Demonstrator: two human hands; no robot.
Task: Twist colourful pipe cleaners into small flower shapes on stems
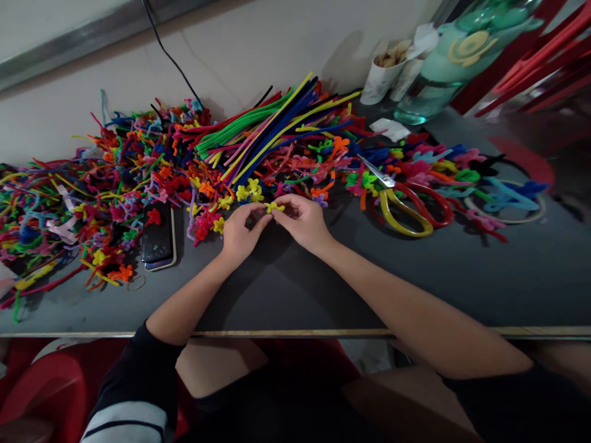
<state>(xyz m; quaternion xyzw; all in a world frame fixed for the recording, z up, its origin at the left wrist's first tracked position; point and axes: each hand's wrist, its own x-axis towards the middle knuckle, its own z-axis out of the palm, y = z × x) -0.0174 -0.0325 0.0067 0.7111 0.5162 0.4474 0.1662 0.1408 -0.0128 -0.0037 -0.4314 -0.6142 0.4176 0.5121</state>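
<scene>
Between my fingertips is a small yellow pipe-cleaner flower (276, 208), pinched from both sides. My left hand (244, 229) grips its left edge with thumb and forefinger. From the right, my right hand (302, 223) pinches the same piece, its other fingers curled behind. Just beyond my hands lie finished-looking yellow flowers (249, 191) and a big heap of coloured pipe cleaners. A bundle of long straight pipe cleaners (272, 132) rests on top of that heap. Part of the held flower is covered by my fingers.
Scissors (406, 212) with red and yellow handles lie right of my hands. A phone (158, 237) with a red flower on it is to the left. A green bottle (427, 86) and paper cups (382, 79) stand at the back right. A black cable (168, 55) hangs down the wall.
</scene>
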